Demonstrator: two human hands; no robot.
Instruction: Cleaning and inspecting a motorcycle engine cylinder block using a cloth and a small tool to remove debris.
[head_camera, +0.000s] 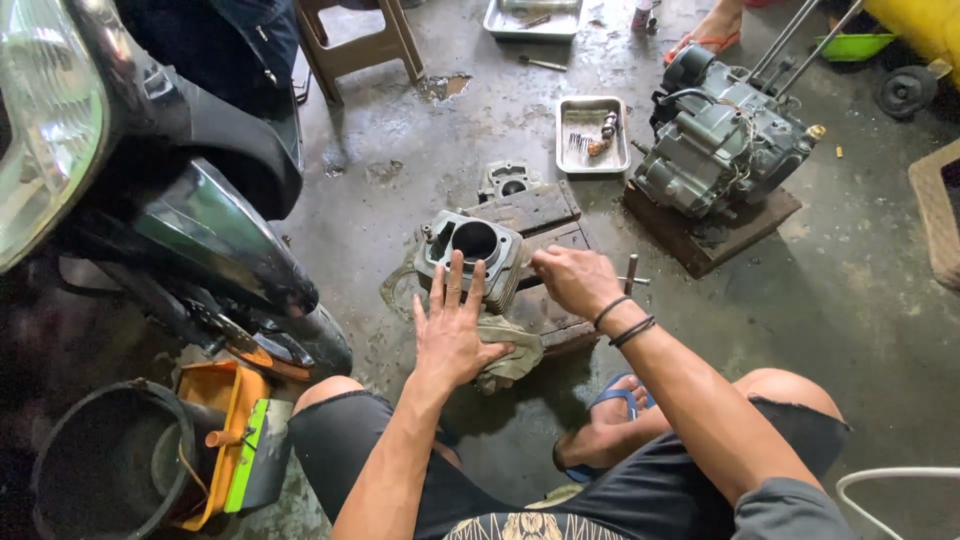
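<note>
A grey finned engine cylinder (472, 247) with a round bore lies on wooden blocks (540, 212) on the wet floor. My left hand (452, 325) lies flat, fingers spread, against the cylinder's near side and on a dirty rag (515, 352). My right hand (575, 280) is closed beside the cylinder's right edge, fingertips pinched together; whether it holds a small part is hidden. A metal rod tool (630, 272) stands just right of that hand.
A motorcycle engine (718, 140) sits on a board at the right, and a metal tray (592, 135) with small parts lies beside it. A motorcycle (160, 180) fills the left. A black bucket (100, 465) and an orange container (225, 400) stand at the lower left. Another person's foot (712, 35) is at the top.
</note>
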